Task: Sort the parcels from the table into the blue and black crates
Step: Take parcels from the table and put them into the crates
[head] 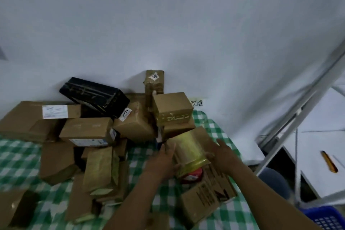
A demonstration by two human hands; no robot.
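I see both hands on one brown parcel (188, 147) wrapped in yellowish tape. The left hand (162, 162) presses its left side with fingers spread flat; the right hand (224, 155) cups its right edge, open wide, not clenched. The parcel sits between them at the near right of the heap, on the green-checked desk (18, 157). A black box (95, 95) tops the pile behind. The blue crate (324, 218) shows at lower right.
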